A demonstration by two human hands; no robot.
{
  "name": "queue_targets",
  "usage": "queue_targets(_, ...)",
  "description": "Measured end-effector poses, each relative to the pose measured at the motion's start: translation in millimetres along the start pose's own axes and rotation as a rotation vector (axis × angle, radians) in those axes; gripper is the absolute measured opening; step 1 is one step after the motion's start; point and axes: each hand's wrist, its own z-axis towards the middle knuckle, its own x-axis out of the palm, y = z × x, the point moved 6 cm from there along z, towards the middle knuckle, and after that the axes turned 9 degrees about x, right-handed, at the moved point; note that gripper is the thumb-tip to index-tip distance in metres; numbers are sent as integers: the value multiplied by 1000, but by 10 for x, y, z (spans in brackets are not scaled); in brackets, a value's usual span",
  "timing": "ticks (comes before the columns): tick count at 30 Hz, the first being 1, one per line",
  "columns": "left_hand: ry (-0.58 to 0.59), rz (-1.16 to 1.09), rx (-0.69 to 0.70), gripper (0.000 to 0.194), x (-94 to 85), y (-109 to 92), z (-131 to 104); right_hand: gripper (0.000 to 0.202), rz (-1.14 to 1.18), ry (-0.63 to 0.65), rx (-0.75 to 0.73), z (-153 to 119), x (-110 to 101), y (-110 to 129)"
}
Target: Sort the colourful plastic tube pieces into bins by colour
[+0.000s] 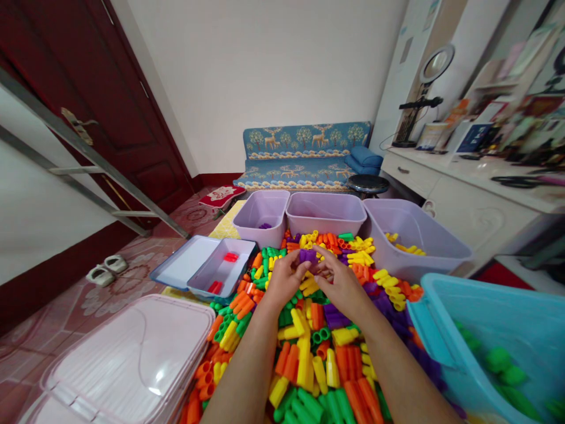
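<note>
Both hands meet over a wide heap of colored plastic pieces (304, 353), in orange, green, yellow and purple. My left hand (286, 275) has its fingers closed on a small purple piece (308, 255). On the other side of that piece, my right hand (333, 272) has its fingers curled and partly apart, with the index finger reaching to its top edge. Whether the right fingertips grip it is hard to tell. Yellow pieces lie just beneath the hands.
Behind the heap stand a left purple bin (265, 235), a middle one (326, 222) and a right one (415, 262) with yellow pieces. A blue bin (445, 353) holds green pieces. At left are a tray with red pieces (203, 288) and clear lids (132, 353).
</note>
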Motion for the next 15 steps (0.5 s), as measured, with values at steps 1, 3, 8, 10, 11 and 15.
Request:
queue_targets(1, 6, -34, -9, 31, 3, -1, -3, 62, -18, -27, 34, 11, -25, -42)
queue_targets(3, 34, -77, -31, 34, 10, 5, -12, 55, -52, -60, 73, 29, -64, -98)
queue_targets(8, 68, -97, -61, 50, 9, 33, -28, 36, -18, 13, 39, 28, -26, -40)
queue_targets(10, 59, -131, -61, 47, 11, 34, -27, 32, 15, 20, 51, 20, -10, -22)
queue_targets(11, 50, -147, -63, 44, 12, 34, -25, 31, 26, 8, 59, 18, -13, -21)
queue_targets(15, 2, -224, -88, 32, 24, 42, -22, 31, 34, -75, 85, 20, -105, -48)
